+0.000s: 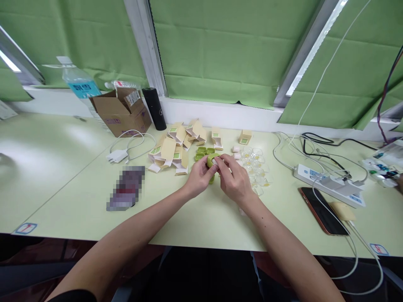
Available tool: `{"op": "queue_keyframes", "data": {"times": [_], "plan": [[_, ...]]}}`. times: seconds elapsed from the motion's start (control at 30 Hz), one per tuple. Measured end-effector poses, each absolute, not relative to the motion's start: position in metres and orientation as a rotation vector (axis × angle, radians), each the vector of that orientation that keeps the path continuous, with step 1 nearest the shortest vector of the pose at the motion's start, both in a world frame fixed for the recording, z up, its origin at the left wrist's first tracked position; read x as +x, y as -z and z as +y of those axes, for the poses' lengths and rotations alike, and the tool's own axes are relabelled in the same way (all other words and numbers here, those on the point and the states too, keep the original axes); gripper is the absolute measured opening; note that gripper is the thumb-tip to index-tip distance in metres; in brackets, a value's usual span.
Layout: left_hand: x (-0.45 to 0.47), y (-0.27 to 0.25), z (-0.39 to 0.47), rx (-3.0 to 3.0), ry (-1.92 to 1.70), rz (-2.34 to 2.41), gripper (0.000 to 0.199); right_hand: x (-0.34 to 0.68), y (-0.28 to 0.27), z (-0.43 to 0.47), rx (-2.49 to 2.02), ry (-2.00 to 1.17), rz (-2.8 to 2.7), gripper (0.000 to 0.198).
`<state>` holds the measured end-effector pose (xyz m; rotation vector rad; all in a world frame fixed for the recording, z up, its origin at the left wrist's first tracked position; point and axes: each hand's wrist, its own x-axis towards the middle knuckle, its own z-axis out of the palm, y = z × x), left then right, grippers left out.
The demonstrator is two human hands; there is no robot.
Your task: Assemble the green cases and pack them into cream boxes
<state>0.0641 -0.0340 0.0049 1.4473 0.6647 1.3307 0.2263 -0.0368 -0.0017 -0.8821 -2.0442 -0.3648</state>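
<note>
Holding a green box (212,157) between fingers of left hand (198,179) and right hand (235,181), best kept steady, pressing softly.

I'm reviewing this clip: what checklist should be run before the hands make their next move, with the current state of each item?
1. Left hand steadies the green case: ok.
2. Right hand has its fingers at the same case: ok.
3. Contents of that case visible: cannot tell, the fingers cover much of it.
4. Other green cases near the hands: ok, on the table just beyond them.
5. Clear plastic pieces grouped: ok, right of the green cases.
6. Phone free of cables: not ok, a white cable crosses it.
</note>
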Motion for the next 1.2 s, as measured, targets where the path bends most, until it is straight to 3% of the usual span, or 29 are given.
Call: {"op": "queue_keyframes", "data": {"times": [0.5,0.73,0.93,1.2], "plan": [[0.066,-0.002,-0.035,1.440,-1.357,0.687,0.050,0.223,0.002,-0.036,-0.879,0.368,-2.011,0.049],[0.064,0.007,-0.026,1.301,-1.285,0.506,0.068,0.221,-0.001,-0.037,-0.794,0.373,-1.949,0.049],[0.068,0.003,-0.028,1.215,-1.250,0.546,0.059,0.220,-0.003,-0.040,-0.805,0.259,-1.921,0.050],[0.070,-0.001,-0.030,1.053,-1.218,0.534,0.060,0.224,-0.003,-0.038,-0.759,0.197,-1.910,0.044]]}}
